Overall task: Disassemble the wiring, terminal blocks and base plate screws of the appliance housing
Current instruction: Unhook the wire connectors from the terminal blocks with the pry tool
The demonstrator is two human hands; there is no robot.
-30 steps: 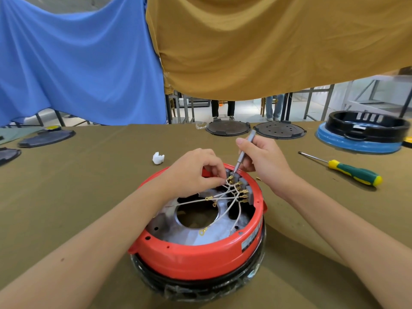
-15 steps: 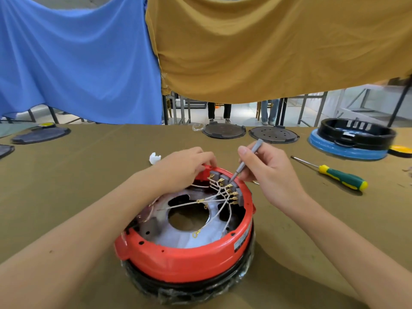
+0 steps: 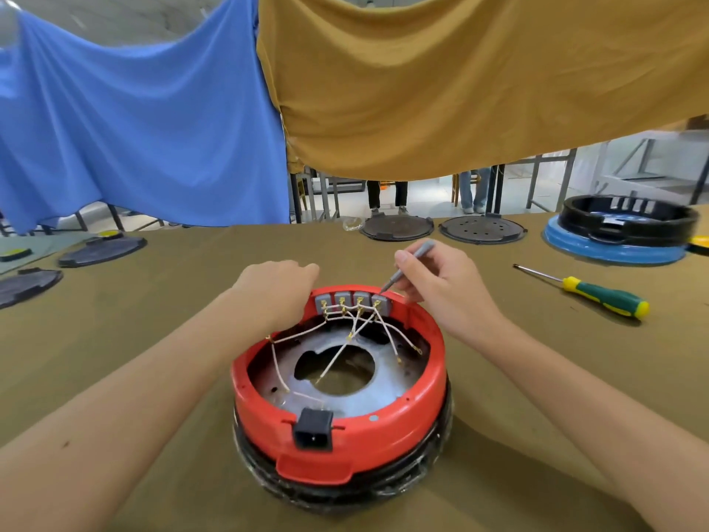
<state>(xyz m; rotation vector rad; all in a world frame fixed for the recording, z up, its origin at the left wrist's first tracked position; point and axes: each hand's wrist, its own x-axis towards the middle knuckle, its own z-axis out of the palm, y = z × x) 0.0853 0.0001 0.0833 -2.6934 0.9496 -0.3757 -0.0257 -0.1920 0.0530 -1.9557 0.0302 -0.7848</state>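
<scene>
The red appliance housing [image 3: 403, 424] sits upside down on the olive table, its black power socket [image 3: 312, 433] facing me. Several grey terminal blocks [image 3: 353, 301] line its far inner rim, with white wires [image 3: 345, 339] running from them over the metal base plate [image 3: 368, 393]. My left hand [image 3: 276, 289] rests curled on the far left rim of the housing. My right hand [image 3: 441, 282] pinches a thin grey screwdriver [image 3: 412, 264], its tip touching the rightmost terminal block.
A green-and-yellow screwdriver [image 3: 602, 297] lies on the table to the right. A blue-and-black housing [image 3: 617, 234] stands far right. Dark round plates [image 3: 397, 228] lie along the far edge and at the far left [image 3: 101, 251]. Blue and ochre cloths hang behind.
The housing has been turned so the terminal blocks now face away and the power socket faces me. My left hand shifted from the wires to the far rim. The right hand still holds the grey screwdriver.
</scene>
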